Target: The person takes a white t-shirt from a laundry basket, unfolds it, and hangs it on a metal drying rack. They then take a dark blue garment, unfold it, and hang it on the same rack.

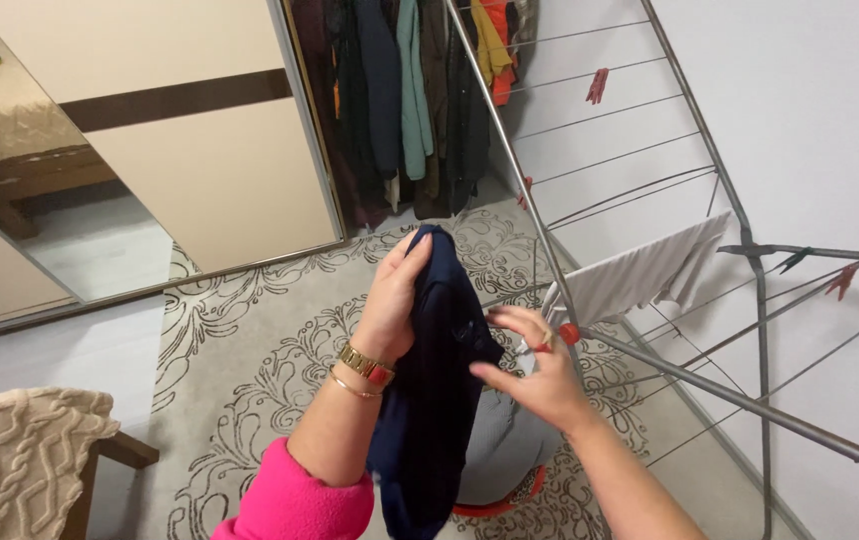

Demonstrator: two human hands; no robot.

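Garment (440,400): dark navy, soft knit-looking fabric, hung in front of the person's chest, long axis roughly vertical, top end bunched near the middle of the view, bottom end draped down past the frame edge. Left hand (395,300) was closed on its upper edge, fingers wrapped over the top fold, so the cloth hung straight down from that grip. Right hand (540,370) sat just to the garment's right at mid-height, fingers (510,322) loosely spread, thumb and forefinger touching or pinching the cloth's right edge; couldn't tell if it was a firm hold. Left hand was higher and carried the weight; right was the nearer one to the free side edge. Left wrist had a gold watch (367,362) and thin bangle, pink fleece sleeve (300,500) below. Drying rack (650,350) stood right of the hands, thin grey metal tubes and wire lines, angled; a pale grey cloth (650,272) hung over one line, a few red pegs (598,85) clipped higher up. Basket (495,505) with a red rim sat on the floor under the garment, mostly hidden. Patterned beige rug (250,370) below, mirrored wardrobe door (150,170) at left, hanging clothes (400,90) behind.
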